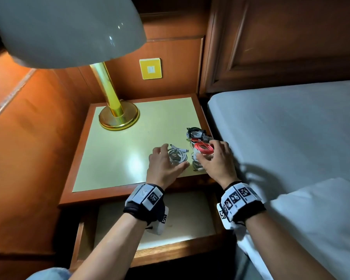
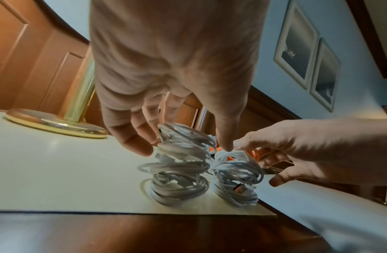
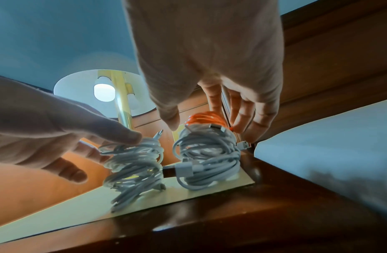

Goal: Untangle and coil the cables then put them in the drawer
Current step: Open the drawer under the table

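Two stacks of coiled white cables stand at the front right of the nightstand top [image 1: 117,158]. My left hand [image 1: 175,155] straddles the left stack [image 1: 177,157] [image 2: 179,171] with spread fingers; its thumb touches the top coil in the right wrist view. A red coil [image 1: 204,148] [image 3: 206,118] lies on the right stack [image 1: 196,164] [image 3: 207,157]. Around it my right hand [image 1: 206,150] [image 3: 210,126] reaches down, thumb on one side, fingers on the other, without gripping. A black and white coil [image 1: 195,131] lies just behind. The drawer [image 1: 186,211] below stands open.
A brass lamp base [image 1: 119,118] occupies the back left of the top, its shade [image 1: 69,31] overhanging. The bed [image 1: 281,138] runs close along the right side. Wood panelling encloses the left and back. Both wrists hang over the open drawer.
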`<state>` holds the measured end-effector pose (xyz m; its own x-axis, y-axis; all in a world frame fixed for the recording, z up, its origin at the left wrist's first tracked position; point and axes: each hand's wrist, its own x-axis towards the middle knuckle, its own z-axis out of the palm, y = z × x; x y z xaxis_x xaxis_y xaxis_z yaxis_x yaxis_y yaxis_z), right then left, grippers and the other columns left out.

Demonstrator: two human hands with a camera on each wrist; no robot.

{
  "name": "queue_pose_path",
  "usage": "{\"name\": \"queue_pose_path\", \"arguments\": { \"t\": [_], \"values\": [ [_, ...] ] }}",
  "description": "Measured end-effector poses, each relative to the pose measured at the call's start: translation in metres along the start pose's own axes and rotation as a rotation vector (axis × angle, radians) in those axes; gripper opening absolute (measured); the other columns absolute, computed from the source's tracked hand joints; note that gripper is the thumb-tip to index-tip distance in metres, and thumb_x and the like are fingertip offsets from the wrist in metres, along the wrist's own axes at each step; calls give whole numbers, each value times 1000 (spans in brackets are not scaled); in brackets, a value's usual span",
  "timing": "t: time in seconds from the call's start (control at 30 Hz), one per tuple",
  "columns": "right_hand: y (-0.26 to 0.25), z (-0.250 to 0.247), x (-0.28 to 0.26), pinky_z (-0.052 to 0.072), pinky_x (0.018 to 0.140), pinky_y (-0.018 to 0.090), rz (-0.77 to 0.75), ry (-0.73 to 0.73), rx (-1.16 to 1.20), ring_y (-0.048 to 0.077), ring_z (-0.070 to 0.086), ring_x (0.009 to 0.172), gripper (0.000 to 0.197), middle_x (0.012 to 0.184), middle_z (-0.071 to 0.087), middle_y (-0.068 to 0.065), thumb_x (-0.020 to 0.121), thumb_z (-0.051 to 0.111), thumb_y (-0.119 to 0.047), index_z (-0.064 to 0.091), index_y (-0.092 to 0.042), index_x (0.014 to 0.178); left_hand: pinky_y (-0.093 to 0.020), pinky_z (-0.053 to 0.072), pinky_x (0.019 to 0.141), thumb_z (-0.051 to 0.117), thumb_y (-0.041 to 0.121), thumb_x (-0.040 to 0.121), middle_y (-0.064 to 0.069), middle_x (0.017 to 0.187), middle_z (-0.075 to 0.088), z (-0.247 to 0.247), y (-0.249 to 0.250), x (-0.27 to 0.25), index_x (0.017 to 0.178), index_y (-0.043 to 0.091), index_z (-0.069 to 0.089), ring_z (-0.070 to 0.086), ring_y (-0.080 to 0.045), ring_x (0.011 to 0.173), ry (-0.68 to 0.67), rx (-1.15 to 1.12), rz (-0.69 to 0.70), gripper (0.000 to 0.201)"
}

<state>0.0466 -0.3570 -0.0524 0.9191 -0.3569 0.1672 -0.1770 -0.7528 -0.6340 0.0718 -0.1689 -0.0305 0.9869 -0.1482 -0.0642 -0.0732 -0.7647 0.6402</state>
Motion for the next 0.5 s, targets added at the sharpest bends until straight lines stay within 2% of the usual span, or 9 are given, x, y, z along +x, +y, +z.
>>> {"name": "queue_pose_path", "arguments": {
  "t": [0.13, 0.23, 0.33, 0.5],
  "values": [
    [6, 4, 1, 48, 96, 41, -18, 1, 33, 29, 52, 116, 41, 120, 55, 9, 85, 74, -38, 65, -10, 114, -33, 45, 90, 76, 50, 79, -11, 126, 54, 8, -3, 5, 130, 15, 52, 48, -27, 116, 11, 5, -3, 66],
    [7, 5, 1, 49, 94, 40, -36, 13, 40, 28, 54, 112, 33, 114, 57, 8, 86, 74, -37, 68, -9, 102, -29, 40, 83, 76, 47, 78, -10, 120, 56, 9, -5, 7, 126, 14, 54, 49, -26, 112, 22, -7, 0, 62],
    [8, 5, 1, 51, 91, 41, -52, 35, 50, 27, 56, 107, 28, 111, 58, 6, 86, 74, -36, 69, -10, 94, -29, 41, 83, 77, 44, 78, -10, 118, 57, 9, -6, 7, 126, 13, 55, 51, -27, 110, 40, -38, 19, 62],
    [9, 5, -2, 53, 88, 43, -96, 60, 65, 27, 58, 104, 22, 111, 60, 4, 85, 73, -32, 68, -11, 86, -33, 46, 90, 78, 44, 79, -11, 123, 58, 10, -8, 5, 134, 14, 53, 51, -26, 114, 74, -81, 36, 68]
  ]
}}
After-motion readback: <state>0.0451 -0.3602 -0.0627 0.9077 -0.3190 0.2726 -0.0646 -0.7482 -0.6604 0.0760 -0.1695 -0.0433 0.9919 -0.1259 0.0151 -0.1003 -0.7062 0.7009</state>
